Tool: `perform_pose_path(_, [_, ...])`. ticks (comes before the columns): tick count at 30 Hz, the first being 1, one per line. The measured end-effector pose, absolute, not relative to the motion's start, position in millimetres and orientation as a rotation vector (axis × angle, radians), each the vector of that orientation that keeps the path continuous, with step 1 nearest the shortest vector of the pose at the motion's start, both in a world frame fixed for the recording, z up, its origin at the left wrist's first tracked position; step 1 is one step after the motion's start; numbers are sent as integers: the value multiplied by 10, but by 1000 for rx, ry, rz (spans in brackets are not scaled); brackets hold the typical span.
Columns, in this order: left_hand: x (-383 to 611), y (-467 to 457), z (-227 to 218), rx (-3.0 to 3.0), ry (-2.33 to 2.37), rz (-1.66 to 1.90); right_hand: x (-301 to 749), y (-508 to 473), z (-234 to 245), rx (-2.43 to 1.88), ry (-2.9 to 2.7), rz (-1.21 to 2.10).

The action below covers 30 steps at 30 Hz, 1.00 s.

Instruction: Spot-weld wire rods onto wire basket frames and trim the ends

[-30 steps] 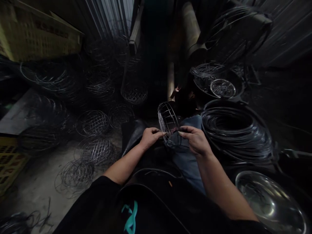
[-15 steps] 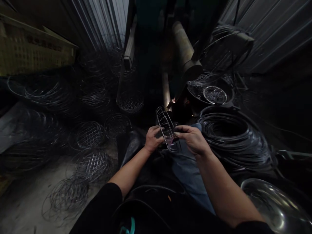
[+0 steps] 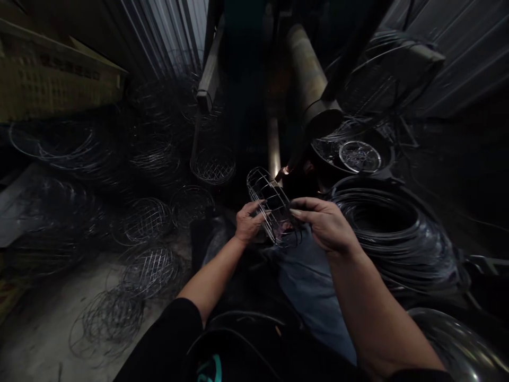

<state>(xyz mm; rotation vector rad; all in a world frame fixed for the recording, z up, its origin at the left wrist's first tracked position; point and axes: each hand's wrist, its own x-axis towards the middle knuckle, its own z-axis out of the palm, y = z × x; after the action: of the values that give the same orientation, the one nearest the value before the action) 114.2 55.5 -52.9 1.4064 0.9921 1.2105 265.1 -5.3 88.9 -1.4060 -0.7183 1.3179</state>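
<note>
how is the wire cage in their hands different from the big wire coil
The wire cage sits in the left hand and right hand; the wire coil lies untouched to the right. The cage is an open rounded frame, the coil dense loops. The cage is far smaller. Both are metal wire.

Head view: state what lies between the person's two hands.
A wire cage lies between the left hand and the right hand, as the head view shows, with the fingers of both hands at its sides.
</note>
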Motion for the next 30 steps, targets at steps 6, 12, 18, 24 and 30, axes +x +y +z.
perform_pose_path(6, [1057, 538, -373, 1648, 824, 1228, 2827, 107, 915, -1391, -631, 1167])
perform_pose_path(12, [1073, 527, -282, 1507, 820, 1230, 2861, 84, 843, -1421, -630, 1123])
perform_pose_path(18, [1184, 426, 3, 641, 778, 1073, 2741, -5, 830, -1448, -743, 1087])
perform_pose_path(24, [1315, 486, 232, 498, 911, 1120, 2737, 86, 827, -1426, -782, 1053])
perform_pose_path(30, [1433, 658, 203, 537, 875, 1152, 2850, 196, 767, -1420, -910, 935])
